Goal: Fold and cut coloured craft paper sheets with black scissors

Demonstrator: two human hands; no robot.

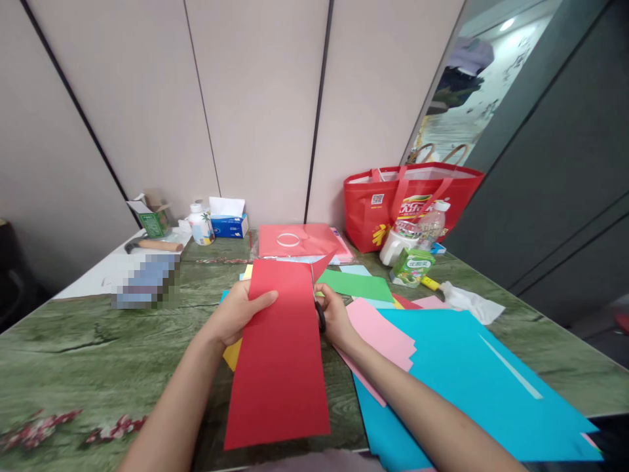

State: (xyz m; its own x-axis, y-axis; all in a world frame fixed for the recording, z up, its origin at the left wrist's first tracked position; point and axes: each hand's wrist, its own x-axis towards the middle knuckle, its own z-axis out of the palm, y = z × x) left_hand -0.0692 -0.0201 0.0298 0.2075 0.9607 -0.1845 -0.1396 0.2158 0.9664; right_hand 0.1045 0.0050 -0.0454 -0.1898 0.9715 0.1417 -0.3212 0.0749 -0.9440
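Note:
My left hand point(239, 316) pinches the left edge of a long red paper sheet point(280, 354), thumb on top, and holds it up over the green table point(88, 347). My right hand point(334, 318) is closed round the black handles of a pair of scissors point(319, 313) at the sheet's right edge, blades pointing away from me along the paper. A narrow red strip point(322, 265) bends off to the right beyond the blades.
Blue point(472, 380), pink point(383, 334), green point(356, 285) and yellow sheets lie to the right and under the red one. At the back stand a red shopping bag point(407, 203), a bottle, a green carton point(411, 265), a tissue box point(230, 225) and a hammer point(153, 246).

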